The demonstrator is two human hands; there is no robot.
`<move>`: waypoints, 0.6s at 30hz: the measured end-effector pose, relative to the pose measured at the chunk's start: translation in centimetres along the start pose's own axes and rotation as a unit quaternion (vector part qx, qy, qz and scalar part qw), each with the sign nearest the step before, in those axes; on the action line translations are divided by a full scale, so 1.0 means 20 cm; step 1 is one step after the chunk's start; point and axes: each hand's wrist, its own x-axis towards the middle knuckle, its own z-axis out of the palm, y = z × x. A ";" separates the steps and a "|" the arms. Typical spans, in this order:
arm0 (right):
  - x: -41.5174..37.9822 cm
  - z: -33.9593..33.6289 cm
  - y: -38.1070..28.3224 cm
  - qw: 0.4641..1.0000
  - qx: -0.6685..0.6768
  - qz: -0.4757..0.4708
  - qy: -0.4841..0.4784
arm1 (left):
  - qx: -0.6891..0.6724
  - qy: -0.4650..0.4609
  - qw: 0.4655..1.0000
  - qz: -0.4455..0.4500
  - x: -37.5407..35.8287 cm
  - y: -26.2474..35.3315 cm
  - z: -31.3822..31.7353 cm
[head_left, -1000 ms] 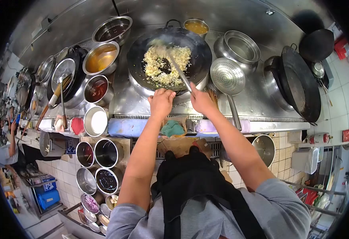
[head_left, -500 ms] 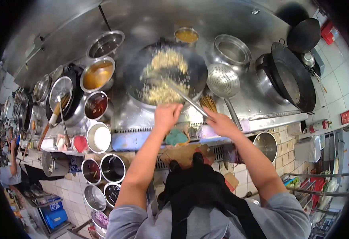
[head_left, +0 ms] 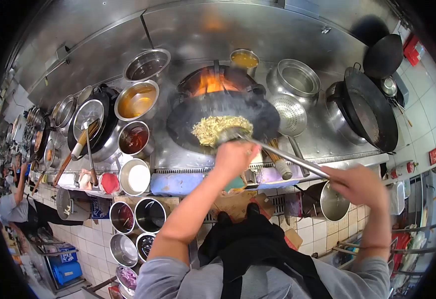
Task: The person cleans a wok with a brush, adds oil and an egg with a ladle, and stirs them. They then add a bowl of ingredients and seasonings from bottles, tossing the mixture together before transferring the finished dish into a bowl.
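Note:
My left hand (head_left: 234,158) is closed at the near edge of a black wok (head_left: 178,117), gripping it; the part in its fingers is hidden. The wok sits tilted and pulled toward me, off its burner, with orange flame (head_left: 212,83) showing behind it. Pale yellow grainy food (head_left: 217,128), like fried rice, is heaped in the near part of the wok. My right hand (head_left: 357,184), slightly blurred, is wrapped round the long handle of a metal ladle (head_left: 292,158). The ladle's bowl rests at the food, just beyond my left hand.
To the left stand metal bowls of amber liquid (head_left: 137,99) and red sauce (head_left: 134,138), plus a white-filled pot (head_left: 135,177). A perforated strainer (head_left: 288,115) and bamboo brush (head_left: 280,164) lie right of the wok. Another large wok (head_left: 370,109) leans farther right. A co-worker (head_left: 16,199) stands far left.
The wok has come toward me and flame shows behind it. The food has gathered into one heap. My right hand has moved right and down, drawing the ladle back.

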 end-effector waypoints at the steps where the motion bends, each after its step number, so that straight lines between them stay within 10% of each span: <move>1: 0.18 0.15 0.03 0.998 0.033 -0.021 0.054 | 0.006 0.020 1.000 0.006 0.02 -0.10 0.09; 11: 0.49 0.42 -0.02 0.977 0.104 -0.002 0.188 | -0.006 -0.099 0.988 -0.118 -0.05 -0.09 0.18; 18: -0.15 -0.09 0.02 0.999 0.032 0.005 -0.034 | 0.001 -0.174 0.981 -0.081 -0.10 -0.06 0.04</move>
